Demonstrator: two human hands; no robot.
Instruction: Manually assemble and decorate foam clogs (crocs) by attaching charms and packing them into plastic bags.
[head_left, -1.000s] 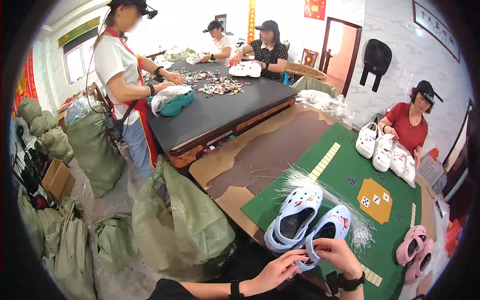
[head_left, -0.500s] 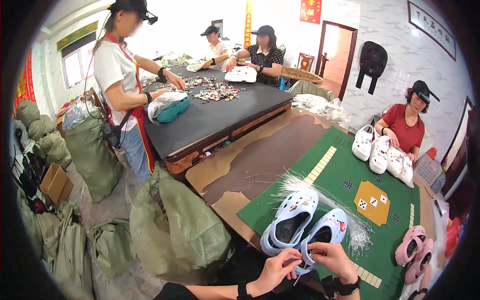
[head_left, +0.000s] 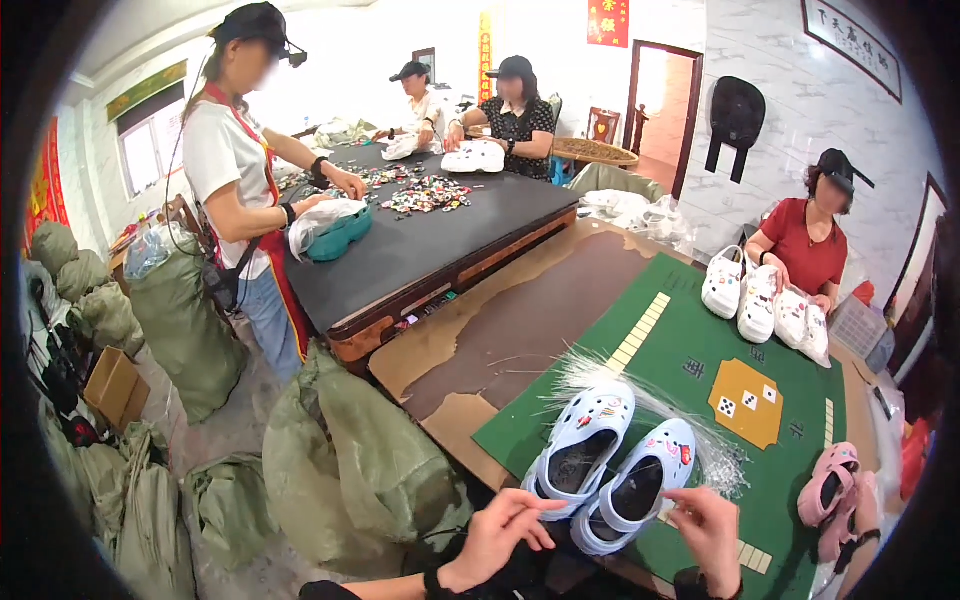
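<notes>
I see my left grip (head_left: 497, 535) at the heel end of the pale blue clogs (head_left: 612, 468), fingers loosely curled and pinched toward the thumb; I cannot tell whether anything thin is caught there. My right grip (head_left: 712, 527) sits just right of the pair, fingers partly bent, its fingertips touching the heel rim of the nearer clog. The clogs lie side by side, toes pointing away from both grips, on the green mat (head_left: 700, 350) of the desk (head_left: 520, 330). A heap of clear plastic ties (head_left: 700, 440) spreads just beyond them. Pink clogs (head_left: 835, 490) lie well right of my right grip.
</notes>
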